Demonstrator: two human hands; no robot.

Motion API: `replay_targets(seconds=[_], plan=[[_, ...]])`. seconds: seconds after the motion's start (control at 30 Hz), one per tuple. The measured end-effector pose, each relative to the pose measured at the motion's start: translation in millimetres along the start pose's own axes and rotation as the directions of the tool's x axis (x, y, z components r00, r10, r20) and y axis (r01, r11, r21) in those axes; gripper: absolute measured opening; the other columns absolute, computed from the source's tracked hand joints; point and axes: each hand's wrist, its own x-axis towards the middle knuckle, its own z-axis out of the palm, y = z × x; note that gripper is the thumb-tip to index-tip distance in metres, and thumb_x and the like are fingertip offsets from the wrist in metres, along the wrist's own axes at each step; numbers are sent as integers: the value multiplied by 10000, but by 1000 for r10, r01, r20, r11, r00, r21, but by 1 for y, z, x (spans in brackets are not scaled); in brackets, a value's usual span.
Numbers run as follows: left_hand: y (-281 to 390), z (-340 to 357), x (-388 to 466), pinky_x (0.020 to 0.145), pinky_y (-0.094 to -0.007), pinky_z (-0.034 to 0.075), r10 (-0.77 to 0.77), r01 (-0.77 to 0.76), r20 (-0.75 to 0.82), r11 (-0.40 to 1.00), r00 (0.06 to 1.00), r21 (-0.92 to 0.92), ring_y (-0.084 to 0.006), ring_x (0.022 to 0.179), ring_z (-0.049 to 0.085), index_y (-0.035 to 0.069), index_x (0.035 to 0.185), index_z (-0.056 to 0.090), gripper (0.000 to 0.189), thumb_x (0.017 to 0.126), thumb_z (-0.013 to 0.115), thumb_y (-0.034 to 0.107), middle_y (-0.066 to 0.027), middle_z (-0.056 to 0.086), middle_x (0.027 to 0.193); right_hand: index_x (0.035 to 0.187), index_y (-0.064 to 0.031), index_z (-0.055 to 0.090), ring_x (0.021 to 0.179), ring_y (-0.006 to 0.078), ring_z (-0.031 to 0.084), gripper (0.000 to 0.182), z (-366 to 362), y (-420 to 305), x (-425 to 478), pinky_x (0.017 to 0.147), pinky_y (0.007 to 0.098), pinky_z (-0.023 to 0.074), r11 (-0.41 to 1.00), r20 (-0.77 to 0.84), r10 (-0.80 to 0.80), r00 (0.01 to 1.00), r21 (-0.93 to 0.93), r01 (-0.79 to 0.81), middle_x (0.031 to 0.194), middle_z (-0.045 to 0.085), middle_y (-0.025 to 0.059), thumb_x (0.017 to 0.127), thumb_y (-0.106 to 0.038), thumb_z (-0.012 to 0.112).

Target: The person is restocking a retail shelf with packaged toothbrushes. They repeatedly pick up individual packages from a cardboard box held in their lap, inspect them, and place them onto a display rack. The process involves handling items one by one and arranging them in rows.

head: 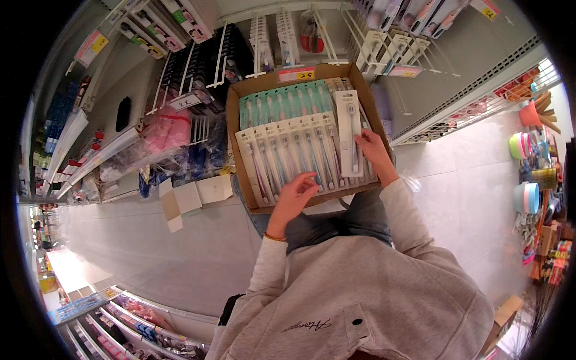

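Observation:
A cardboard box (368,92) stands before me above my knees, filled with rows of carded toothbrushes. One white carded toothbrush (348,155) lies raised over the right side of the box, its right edge between the thumb and fingers of my right hand (374,147). Over the near edge of the box is my left hand (298,192), fingers loosely bent and apart, with nothing seen in it. White toothbrush cards (283,144) fill the near row, close to that hand. Behind them stands a row of green-backed toothbrush cards (288,101).
Metal display hooks (220,58) with hanging packs project toward the box's far side. A price tag (296,74) sits at its far rim. Shelving (468,85) runs along the right. An unfolded carton (193,200) lies left of the box. Colored plastic basins (525,198) stand far right.

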Motion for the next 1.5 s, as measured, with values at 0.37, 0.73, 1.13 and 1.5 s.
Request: replay_targets(seconds=[0.37,0.73,1.13,1.5], plan=[[3,-2,-1,746,-271,466,-36,33,33,995,999,90,-121,806,570,55,1186,544,327,875,603,137,-46,623,913,1004,50,572,703,219,564,264,-8,38,17,682,334,446,915,59,-38,998,-400,58,772,607,135,850,-164,582],[3,0,2,737,-271,479,-61,58,38,995,997,76,-129,815,589,43,1168,545,320,866,611,126,-53,625,903,1025,10,591,766,95,523,195,-18,28,15,679,241,425,995,237,-53,970,-69,71,843,602,2,887,-124,560],[3,-1,3,737,-281,479,-31,26,41,994,999,109,-145,821,596,49,1163,543,311,866,607,116,-59,630,910,1128,-107,568,875,80,530,261,-15,40,14,729,259,432,926,366,377,851,-140,-350,971,591,-39,900,-234,561],[1,-1,2,752,-283,480,-57,49,52,989,997,137,-142,842,598,51,1165,541,311,868,601,124,-60,631,923,998,-82,578,824,93,574,215,-11,33,4,731,266,465,895,357,441,823,-112,-431,899,608,-7,880,-260,596]])
